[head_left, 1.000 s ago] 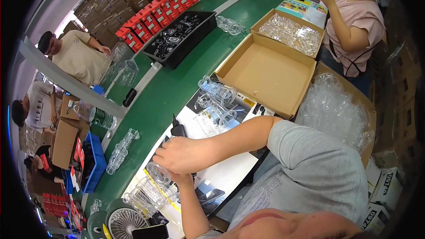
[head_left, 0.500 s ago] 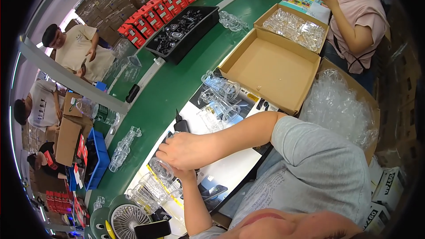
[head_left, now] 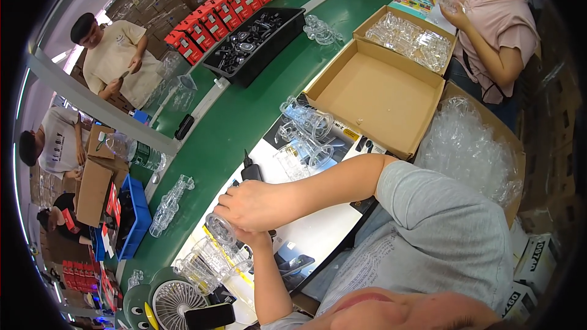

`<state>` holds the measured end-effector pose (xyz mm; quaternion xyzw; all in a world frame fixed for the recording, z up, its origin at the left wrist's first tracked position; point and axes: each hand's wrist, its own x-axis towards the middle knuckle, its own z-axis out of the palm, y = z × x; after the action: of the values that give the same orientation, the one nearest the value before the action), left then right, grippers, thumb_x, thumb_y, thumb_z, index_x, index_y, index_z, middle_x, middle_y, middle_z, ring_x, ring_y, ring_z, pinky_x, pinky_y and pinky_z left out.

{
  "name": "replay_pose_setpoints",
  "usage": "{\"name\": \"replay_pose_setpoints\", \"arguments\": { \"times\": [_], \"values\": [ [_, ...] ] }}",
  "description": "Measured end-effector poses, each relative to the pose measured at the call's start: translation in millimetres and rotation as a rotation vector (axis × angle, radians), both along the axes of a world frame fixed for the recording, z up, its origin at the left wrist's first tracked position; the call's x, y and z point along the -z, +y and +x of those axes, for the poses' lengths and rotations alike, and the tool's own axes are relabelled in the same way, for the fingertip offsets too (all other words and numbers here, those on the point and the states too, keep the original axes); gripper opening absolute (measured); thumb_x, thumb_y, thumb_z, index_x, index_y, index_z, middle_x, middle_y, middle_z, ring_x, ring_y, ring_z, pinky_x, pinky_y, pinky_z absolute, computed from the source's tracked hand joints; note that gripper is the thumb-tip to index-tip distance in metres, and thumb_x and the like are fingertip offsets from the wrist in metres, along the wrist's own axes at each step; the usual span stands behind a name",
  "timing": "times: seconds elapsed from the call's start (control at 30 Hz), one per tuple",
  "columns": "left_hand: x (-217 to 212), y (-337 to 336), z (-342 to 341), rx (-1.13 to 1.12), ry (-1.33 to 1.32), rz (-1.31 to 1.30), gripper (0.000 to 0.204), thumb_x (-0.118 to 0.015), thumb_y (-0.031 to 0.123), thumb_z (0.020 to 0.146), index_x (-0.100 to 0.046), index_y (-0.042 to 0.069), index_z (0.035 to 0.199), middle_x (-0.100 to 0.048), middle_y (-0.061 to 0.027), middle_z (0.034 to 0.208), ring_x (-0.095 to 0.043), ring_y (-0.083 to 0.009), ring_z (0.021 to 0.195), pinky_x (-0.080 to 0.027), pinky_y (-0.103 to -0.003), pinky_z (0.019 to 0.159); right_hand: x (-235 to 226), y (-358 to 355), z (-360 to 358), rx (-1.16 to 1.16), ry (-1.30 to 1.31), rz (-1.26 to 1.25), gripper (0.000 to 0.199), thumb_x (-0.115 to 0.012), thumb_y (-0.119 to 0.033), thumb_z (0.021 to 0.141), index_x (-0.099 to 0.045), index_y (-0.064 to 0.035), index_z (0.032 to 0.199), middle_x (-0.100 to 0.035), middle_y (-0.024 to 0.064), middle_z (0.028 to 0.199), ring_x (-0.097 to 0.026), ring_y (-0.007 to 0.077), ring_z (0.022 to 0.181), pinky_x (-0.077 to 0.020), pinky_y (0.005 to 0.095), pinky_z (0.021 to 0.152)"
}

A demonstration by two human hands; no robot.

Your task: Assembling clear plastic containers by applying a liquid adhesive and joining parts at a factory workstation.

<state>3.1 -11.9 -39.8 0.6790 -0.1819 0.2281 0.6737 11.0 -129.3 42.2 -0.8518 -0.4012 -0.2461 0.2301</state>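
My right hand (head_left: 254,205) is closed, its back turned up, and lies over my left hand (head_left: 246,236), whose fingers are mostly hidden. Between them a transparent plastic part (head_left: 220,230) with a round, cup-like rim sticks out to the left. What the fingertips do behind the right hand cannot be seen. Just beyond the knuckles lies a black tool with a pointed tip (head_left: 250,170). More transparent tubular parts (head_left: 205,263) lie to the near left of the hands. Another group of transparent parts (head_left: 306,134) rests on the printed sheet beyond my right forearm.
An open cardboard tray (head_left: 376,98) stands beyond my right arm, beside a box of transparent parts (head_left: 409,43) and plastic bags (head_left: 468,146). A black bin (head_left: 263,49), blue crate (head_left: 136,214), small fan (head_left: 177,305) and phone (head_left: 210,316) stand about. Several co-workers are nearby.
My hands stay together in nearly the same place; the round rim shifts slightly. The co-worker at the far right now holds a transparent part in raised hands.
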Motion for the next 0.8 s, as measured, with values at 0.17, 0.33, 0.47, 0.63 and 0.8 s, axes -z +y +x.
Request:
{"name": "replay_pose_setpoints", "arguments": {
  "times": [0.17,0.33,0.47,0.63,0.8],
  "values": [
    [-3.0,-1.5,-0.9,0.003,0.048,-0.023,0.039,-0.063,0.022,0.078,-0.047,0.000,0.107,-0.051,-0.0044,0.099,-0.052,-0.0134,0.090,-0.042,-0.028,0.079,-1.6,-2.3,-0.5,-0.008,-0.006,-0.014,0.031,-0.061,-0.015,0.068,-0.050,0.0018,0.091,-0.056,0.0123,0.080,-0.060,0.0255,0.072,-0.0499,0.0353,0.057],
    [0.4,1.7,1.4,-0.003,0.037,0.050,0.036,-0.063,0.023,0.079,-0.049,0.000,0.104,-0.052,-0.0042,0.099,-0.052,-0.0131,0.089,-0.042,-0.027,0.078,0.1,-3.0,1.6,-0.006,-0.004,-0.016,0.031,-0.061,-0.015,0.069,-0.050,0.0023,0.093,-0.056,0.0129,0.080,-0.060,0.0255,0.072,-0.0496,0.0352,0.057],
    [2.2,1.8,3.7,0.019,0.016,-0.012,0.037,-0.063,0.024,0.079,-0.049,0.000,0.104,-0.052,-0.0043,0.098,-0.052,-0.0132,0.089,-0.041,-0.027,0.078,-4.5,-5.1,-0.2,-0.007,0.000,-0.046,0.032,-0.061,-0.015,0.069,-0.050,0.0025,0.093,-0.056,0.0130,0.080,-0.060,0.0257,0.072,-0.0496,0.0354,0.057],
    [2.9,5.2,5.4,0.012,-0.040,0.090,0.038,-0.061,0.023,0.081,-0.047,-0.001,0.106,-0.050,-0.0054,0.100,-0.051,-0.0141,0.091,-0.040,-0.027,0.079,-4.3,-4.0,0.6,-0.016,-0.003,-0.033,0.032,-0.061,-0.014,0.069,-0.049,0.0030,0.093,-0.056,0.0129,0.080,-0.060,0.0260,0.073,-0.0498,0.0356,0.058],
    [1.8,6.0,3.9,0.004,-0.027,0.116,0.038,-0.062,0.024,0.082,-0.047,-0.001,0.106,-0.047,-0.0055,0.103,-0.050,-0.0143,0.093,-0.040,-0.027,0.078,-5.6,-3.9,6.0,-0.012,0.037,-0.050,0.039,-0.066,-0.021,0.067,-0.049,0.0011,0.095,-0.056,0.0123,0.081,-0.060,0.0268,0.075,-0.0499,0.0363,0.059]
  ]
}}
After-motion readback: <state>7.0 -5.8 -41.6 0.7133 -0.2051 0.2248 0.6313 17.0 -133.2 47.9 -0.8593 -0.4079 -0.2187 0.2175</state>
